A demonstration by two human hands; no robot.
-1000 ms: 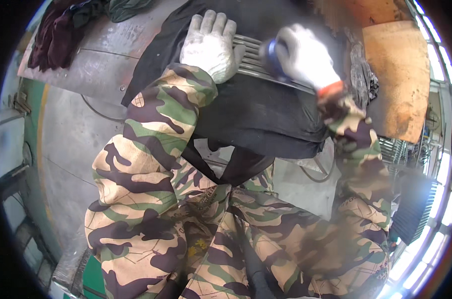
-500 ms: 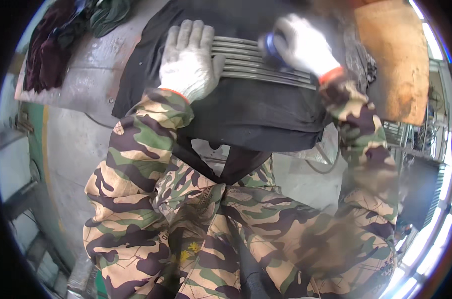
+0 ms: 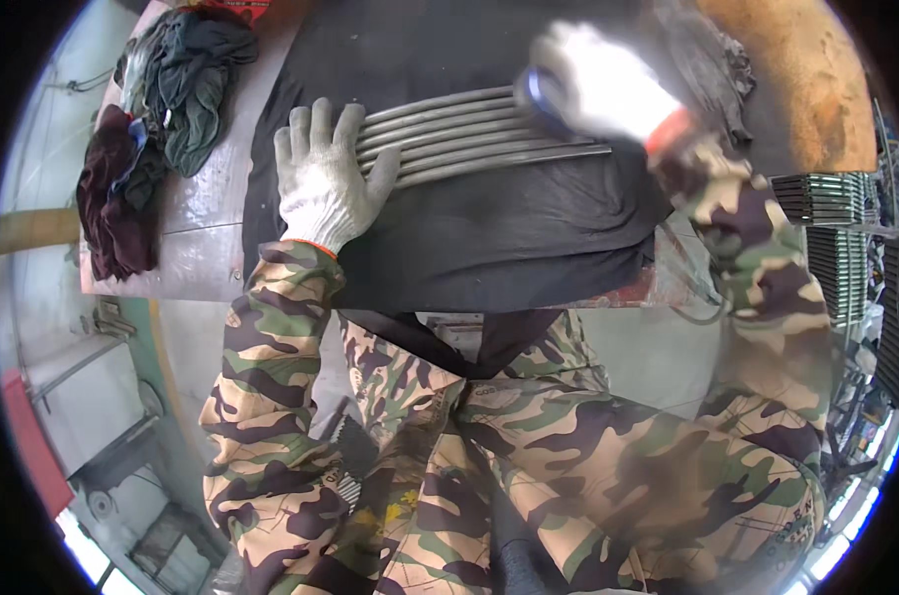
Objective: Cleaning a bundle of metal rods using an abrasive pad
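Note:
Several thin grey metal rods (image 3: pixel 451 136) lie side by side on a black cloth (image 3: pixel 469 243) over the table. My left hand (image 3: pixel 323 186), in a whitish knitted glove, rests flat across their left ends with its fingers spread. Over the right part of the rods is my right hand (image 3: pixel 603 84), also gloved and smeared by motion. It is closed round a dark thing with a blue rim (image 3: pixel 539 91), which is pressed on or held just over the rods. The blur and the glove hide what kind of thing this is.
Crumpled dark green and maroon rags (image 3: pixel 187 94) lie on the metal tabletop (image 3: pixel 197 248) at the left. A grey rag (image 3: pixel 712 74) sits at the back right, by a brown board (image 3: pixel 816 79). Stacked dark bars (image 3: pixel 836 233) stand beyond the table's right side.
The view has shifted, bringing more of the rags and the table's left side into sight. My left hand stays flat on the rods; the right, still blurred, keeps the blue-rimmed thing at them.

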